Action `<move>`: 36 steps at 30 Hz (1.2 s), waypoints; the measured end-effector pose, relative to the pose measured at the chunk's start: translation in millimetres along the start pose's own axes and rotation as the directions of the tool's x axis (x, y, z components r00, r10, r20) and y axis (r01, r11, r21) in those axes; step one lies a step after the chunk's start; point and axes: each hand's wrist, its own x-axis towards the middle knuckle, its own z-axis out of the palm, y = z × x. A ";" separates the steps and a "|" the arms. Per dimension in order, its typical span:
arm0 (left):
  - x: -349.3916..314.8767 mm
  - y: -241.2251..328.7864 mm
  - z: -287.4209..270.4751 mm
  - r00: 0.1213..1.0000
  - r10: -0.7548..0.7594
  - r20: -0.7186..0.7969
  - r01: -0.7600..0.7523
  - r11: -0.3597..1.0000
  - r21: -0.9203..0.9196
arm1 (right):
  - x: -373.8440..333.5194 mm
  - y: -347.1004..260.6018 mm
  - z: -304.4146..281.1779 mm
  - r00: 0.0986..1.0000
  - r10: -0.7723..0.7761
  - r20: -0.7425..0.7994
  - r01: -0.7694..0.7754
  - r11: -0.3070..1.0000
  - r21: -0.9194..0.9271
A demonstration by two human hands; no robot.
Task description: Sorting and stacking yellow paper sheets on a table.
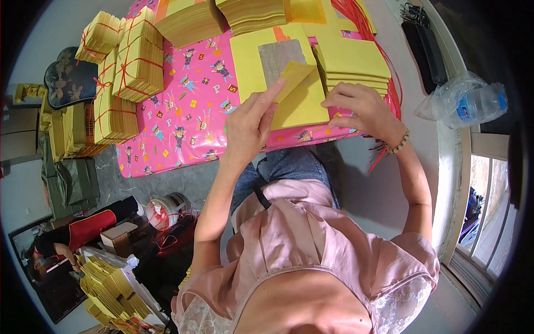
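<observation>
My left hand [248,119] is closed on a yellow paper sheet [296,72], pinching its lifted edge between thumb and fingers so it stands up at a slant. Beneath lies a stack of yellow paper [303,108] at the table's near edge, with a grey-brown rectangle [276,58] on its upper part. Beside the stack's right edge hovers my right hand [364,108], fingers curved and apart, with nothing seen in it. Just beyond that hand sits a pile of folded yellow paper [356,64].
Yellow bundles tied with red string [136,69] stand on the pink tablecloth [186,111] at left. Thick yellow stacks [192,25] line the back. Red strings [359,19] hang at right, near a plastic bottle [473,106]. Another person [72,236] works at lower left.
</observation>
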 end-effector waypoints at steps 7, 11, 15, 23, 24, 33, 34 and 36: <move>-1.3 -7.1 -2.0 0.986 0.148 0.081 -0.156 0.981 0.114 | -2.7 2.8 1.1 0.999 -0.014 0.052 0.015 1.000 -0.009; -0.5 -1.6 -6.2 0.963 0.142 0.229 -0.177 0.975 0.138 | -1.1 -1.0 1.7 0.999 -0.018 0.028 0.019 0.999 -0.051; 2.8 5.7 -10.7 0.958 0.152 0.242 -0.192 0.970 0.148 | -1.7 5.2 2.8 0.998 -0.044 0.037 0.045 0.999 -0.026; 5.0 3.3 -12.0 0.952 0.099 0.289 -0.145 0.979 0.144 | -1.2 7.6 3.4 0.999 0.006 0.047 -0.009 0.998 0.063; 4.8 3.0 -12.1 0.952 0.098 0.290 -0.144 0.979 0.143 | -1.5 7.8 3.7 0.999 0.007 0.048 -0.010 0.998 0.064; 5.1 -0.9 -12.8 0.956 0.110 0.271 -0.145 0.983 0.113 | -1.8 6.9 3.1 0.997 0.047 0.060 -0.055 0.991 0.126; 5.3 -1.5 -12.7 0.956 0.112 0.271 -0.145 0.984 0.105 | -1.5 5.3 2.4 0.998 0.040 0.043 -0.045 0.991 0.124; 5.5 -1.5 -12.7 0.956 0.113 0.271 -0.144 0.985 0.097 | -0.5 3.1 1.4 0.999 0.033 0.026 -0.036 0.992 0.124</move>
